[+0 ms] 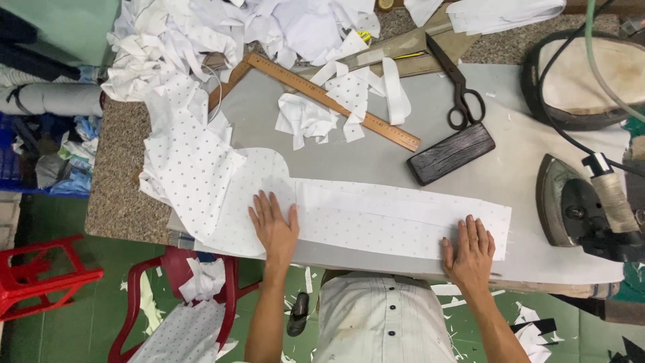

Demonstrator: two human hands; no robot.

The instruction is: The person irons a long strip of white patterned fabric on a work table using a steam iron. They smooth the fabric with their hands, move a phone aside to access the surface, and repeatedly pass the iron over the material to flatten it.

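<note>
Dotted cloth strip (376, 218) is being smoothed along the bench's (376, 158) near edge, pressed flat under open left hand (274, 227) and right hand (469, 254), nothing grasped; pressing with the iron (571, 202) seems next.

Matt white dotted cloth strip (376, 218); smooth grey padded surface (376, 161) over speckled stone; wooden ruler (336, 101); dark grained wood block (451, 153); black metal scissors (457, 84); glossy red plastic chair (175, 269).

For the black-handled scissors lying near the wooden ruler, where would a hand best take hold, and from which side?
Grip the black-handled scissors at the two loop handles, which lie at the near end, beside the dark wooden block. The shut blades point away toward the fabric scraps, so coming from the near side probably suits best. The right hand lies closer; both hands now press flat on the dotted white fabric strip.
</note>
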